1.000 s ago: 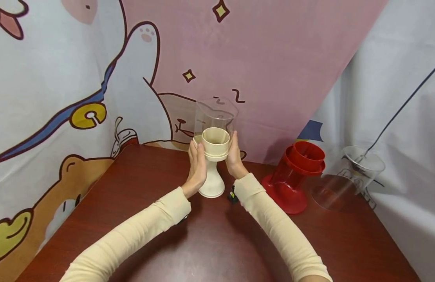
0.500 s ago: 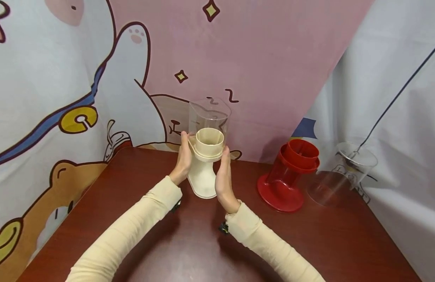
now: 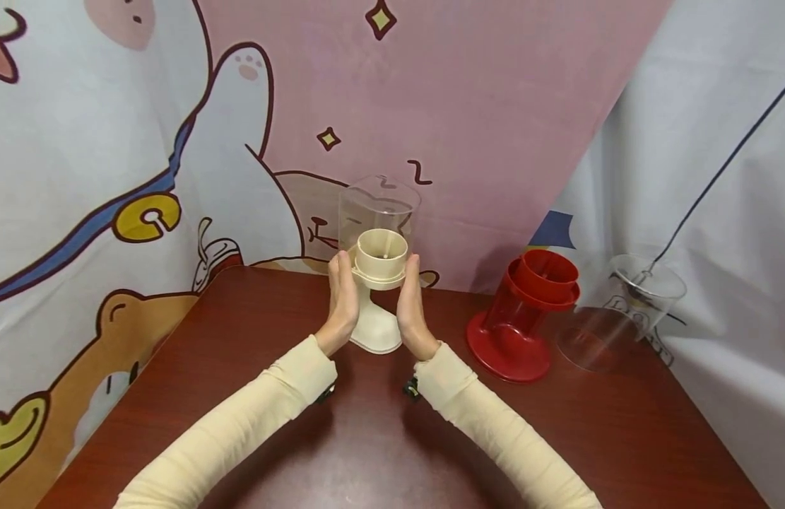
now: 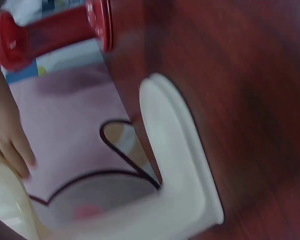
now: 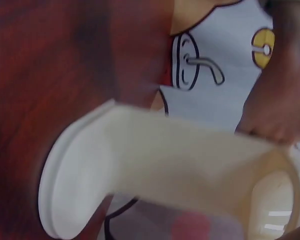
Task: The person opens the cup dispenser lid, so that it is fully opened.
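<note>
A cream plastic dispenser-like stand (image 3: 375,329), with a flat foot, a narrow column and a ring-shaped top (image 3: 381,267), is upright between both hands. A clear curved sleeve (image 3: 367,201) rises behind the ring. My left hand (image 3: 343,300) lies along the stand's left side just under the ring, fingers pointing up and nearly straight. On the opposite side my right hand (image 3: 415,307) presses with extended fingers. The left wrist view shows the foot (image 4: 177,145) low over the tabletop and right-hand fingers (image 4: 20,155) beside the top. Cream column (image 5: 175,155) fills the right wrist view.
A red stand (image 3: 508,346) of similar shape, holding a red cup (image 3: 547,277), is on the right of the brown table (image 3: 379,438). Beside it a clear container (image 3: 621,318) leans near the curtain, a dark cord running up from it. A cartoon cloth (image 3: 494,106) hangs behind.
Both hands loosened and spread along the cream stand, then came back in against its sides. The stand has turned, its foot swinging left and then right. The red stand stayed in place.
</note>
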A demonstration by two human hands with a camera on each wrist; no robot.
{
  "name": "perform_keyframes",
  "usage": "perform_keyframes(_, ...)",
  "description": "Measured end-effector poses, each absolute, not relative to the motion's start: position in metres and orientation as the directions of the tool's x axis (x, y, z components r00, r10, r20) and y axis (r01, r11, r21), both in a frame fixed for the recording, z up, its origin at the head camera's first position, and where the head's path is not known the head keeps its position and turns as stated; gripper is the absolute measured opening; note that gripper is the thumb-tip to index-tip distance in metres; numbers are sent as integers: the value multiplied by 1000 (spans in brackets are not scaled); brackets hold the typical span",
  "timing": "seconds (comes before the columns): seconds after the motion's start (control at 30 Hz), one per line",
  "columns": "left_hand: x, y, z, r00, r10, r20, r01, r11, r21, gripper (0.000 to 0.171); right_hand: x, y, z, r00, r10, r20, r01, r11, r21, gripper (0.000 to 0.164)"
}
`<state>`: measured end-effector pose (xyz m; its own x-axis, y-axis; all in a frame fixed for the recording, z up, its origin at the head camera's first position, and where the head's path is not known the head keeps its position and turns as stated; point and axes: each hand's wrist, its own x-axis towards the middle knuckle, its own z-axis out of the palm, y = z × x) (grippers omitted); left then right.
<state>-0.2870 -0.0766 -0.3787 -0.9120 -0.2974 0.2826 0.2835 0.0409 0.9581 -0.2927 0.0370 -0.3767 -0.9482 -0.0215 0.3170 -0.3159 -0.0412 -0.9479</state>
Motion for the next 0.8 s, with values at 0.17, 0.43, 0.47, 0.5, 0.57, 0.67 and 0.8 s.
perform_keyframes(0.17,-273,-61,-381,-901,-328,283,256,123,959,58,-312,43,-378,-952,-52,302,-297,-79,-952,73)
perform_keyframes(0.43,-268,-69,-386,-934,-229,275,231,200,952,64,-325,50,-382,-960,-81,267,-260,-91,-961,73)
perform_keyframes(0.47,-267,-74,-386,-937,-211,278,233,213,949,64,-324,50,-383,-962,-68,266,-259,-97,-961,72)
perform_keyframes(0.5,-269,-79,-386,-938,-196,284,239,224,945,65,-324,51,-383,-963,-51,266,-260,-104,-960,71)
perform_keyframes(0.57,-275,-90,-384,-936,-168,309,271,217,938,66,-323,51,-381,-963,-17,269,-265,-118,-957,71)
perform_keyframes(0.67,-296,-104,-377,-933,-103,345,330,134,934,71,-326,47,-376,-961,12,277,-275,-150,-950,74)
perform_keyframes(0.8,-323,-113,-371,-942,9,336,336,22,942,73,-331,37,-371,-970,24,242,-242,-141,-960,76)
